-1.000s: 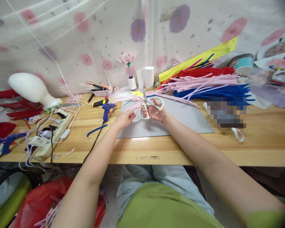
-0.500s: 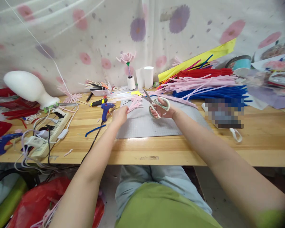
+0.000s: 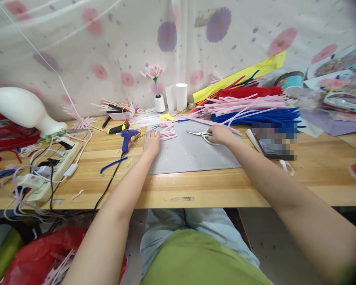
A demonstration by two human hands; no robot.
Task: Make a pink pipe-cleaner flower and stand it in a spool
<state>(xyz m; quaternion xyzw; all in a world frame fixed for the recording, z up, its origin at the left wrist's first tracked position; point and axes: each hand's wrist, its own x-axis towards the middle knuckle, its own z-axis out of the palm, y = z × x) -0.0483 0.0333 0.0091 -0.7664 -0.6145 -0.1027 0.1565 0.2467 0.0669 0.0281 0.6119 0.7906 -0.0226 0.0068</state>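
Observation:
My left hand [image 3: 151,141] rests palm down at the left edge of the grey cutting mat [image 3: 192,158], fingers stretched out beside short pink pipe cleaner pieces [image 3: 167,135]. The pieces lie on the mat just right of its fingertips. Over the right part of the mat, my right hand [image 3: 220,135] grips the handles of the scissors [image 3: 199,133]. Their blades are closed, lie low over the mat and point left. The hand partly hides the handles.
A blue glue gun [image 3: 127,138] lies left of my left hand. Behind the mat stand a pink flower [image 3: 153,73] and a white roll [image 3: 181,97]. Blue pipe cleaners [image 3: 255,118] and a phone [image 3: 274,144] lie at right, a power strip [image 3: 55,170] at left.
My right hand has lowered the scissors to the mat and their blades have closed. My left hand has let go of the pink pieces and flattened. The view has shifted slightly right.

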